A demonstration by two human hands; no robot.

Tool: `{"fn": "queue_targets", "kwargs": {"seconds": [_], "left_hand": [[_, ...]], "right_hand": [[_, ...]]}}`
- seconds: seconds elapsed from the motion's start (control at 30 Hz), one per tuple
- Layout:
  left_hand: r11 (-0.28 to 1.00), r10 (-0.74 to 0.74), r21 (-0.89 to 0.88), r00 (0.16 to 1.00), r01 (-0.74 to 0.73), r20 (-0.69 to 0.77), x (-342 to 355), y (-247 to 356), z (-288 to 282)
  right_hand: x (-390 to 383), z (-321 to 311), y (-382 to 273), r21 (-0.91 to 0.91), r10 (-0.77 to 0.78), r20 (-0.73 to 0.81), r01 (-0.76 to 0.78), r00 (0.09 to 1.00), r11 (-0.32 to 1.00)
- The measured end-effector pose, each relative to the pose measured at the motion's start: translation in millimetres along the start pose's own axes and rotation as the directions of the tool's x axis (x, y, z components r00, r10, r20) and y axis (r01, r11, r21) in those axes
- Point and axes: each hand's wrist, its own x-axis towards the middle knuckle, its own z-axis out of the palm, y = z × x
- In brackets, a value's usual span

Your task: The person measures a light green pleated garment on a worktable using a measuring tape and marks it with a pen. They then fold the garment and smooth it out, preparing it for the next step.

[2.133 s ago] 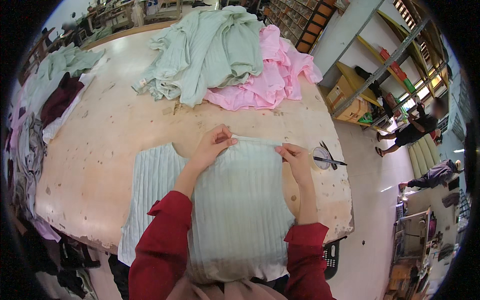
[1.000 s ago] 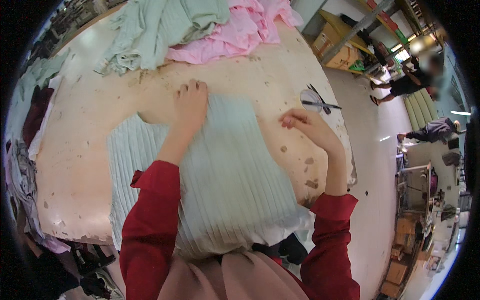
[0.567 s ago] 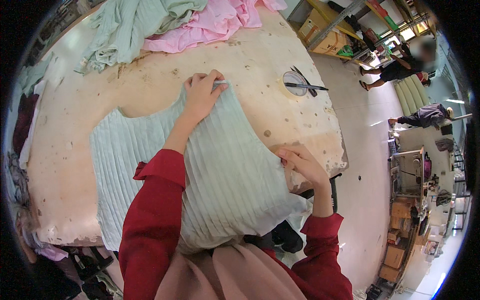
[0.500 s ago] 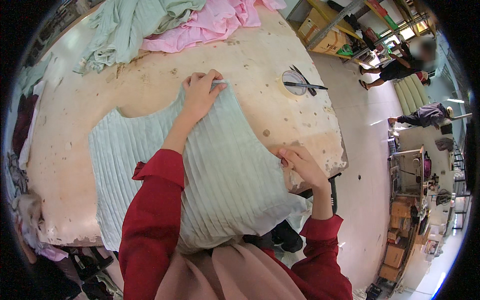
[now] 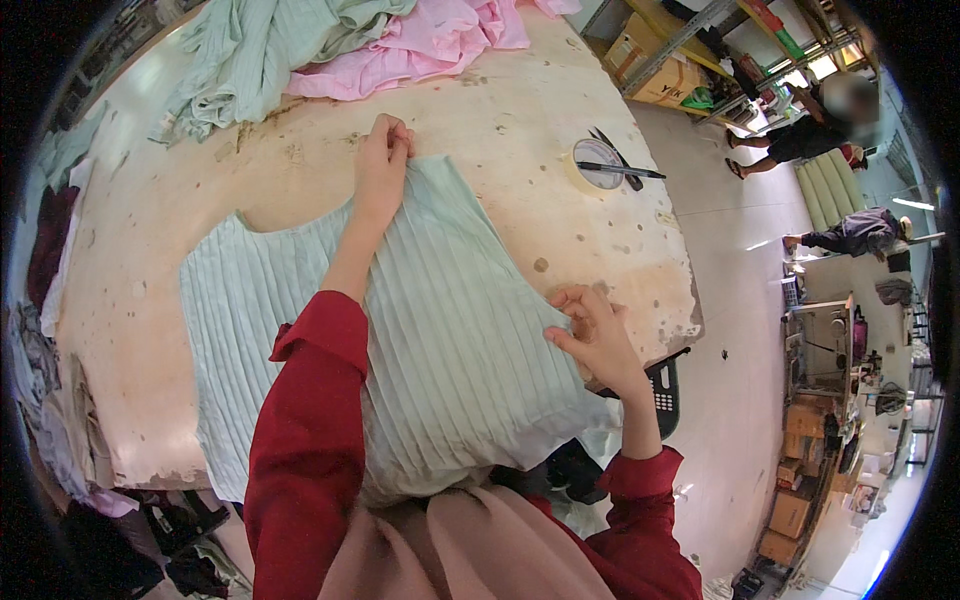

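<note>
A pale green pleated garment piece point(image 5: 450, 300) lies spread on the worn table point(image 5: 300, 170), its near end hanging over the edge against me. My left hand point(image 5: 383, 165) is at its far top corner, by the neckline curve, with the fingers pinched on the fabric's edge. Over on the right, my right hand point(image 5: 597, 335) is at the lower end of the curved side edge. Its thumb lies on the cloth and its fingers bend around the border, gripping it. The fabric between the two hands lies mostly flat, with the pleats running lengthwise.
Crumpled green garments point(image 5: 250, 60) and pink fabric point(image 5: 430, 45) lie at the table's far side. A tape roll point(image 5: 590, 170) with a black pen point(image 5: 625, 171) across it sits far right. Beyond the table stand shelves with cartons point(image 5: 655, 70), and two people are farther off.
My left hand has shifted slightly left along the top edge, uncovering the far corner. The fingers of my right hand have re-formed at the side edge. The view has moved slightly.
</note>
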Motion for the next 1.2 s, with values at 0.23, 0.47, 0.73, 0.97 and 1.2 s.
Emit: {"fn": "queue_targets", "kwargs": {"seconds": [0.23,0.47,0.73,0.97,1.2], "left_hand": [[0.947,0.051,0.296,0.969,-0.124,0.242,-6.2,7.4,-3.3],[0.841,0.132,0.482,0.957,-0.247,0.260,-14.0,10.6,4.5],[0.767,0.183,0.559,0.942,-0.315,0.280,-13.3,8.0,3.9],[0.795,0.160,0.539,0.953,-0.278,0.255,-12.0,4.4,6.9],[0.952,0.185,0.193,0.948,-0.238,0.258,-8.5,60.4,-93.4]], "right_hand": [[0.4,-3.6,-21.9,0.093,0.116,0.068,-0.122,0.991,0.988],[14.3,55.8,-75.3,-0.596,-0.317,0.051,0.284,0.947,0.751],[-9.7,84.0,-32.2,-0.594,-0.253,0.165,0.301,0.953,0.746],[-27.7,70.9,-54.3,-0.564,-0.211,0.189,0.281,0.959,0.777],[9.0,45.4,-83.0,-0.431,-0.177,0.154,0.227,0.972,0.873]]}}
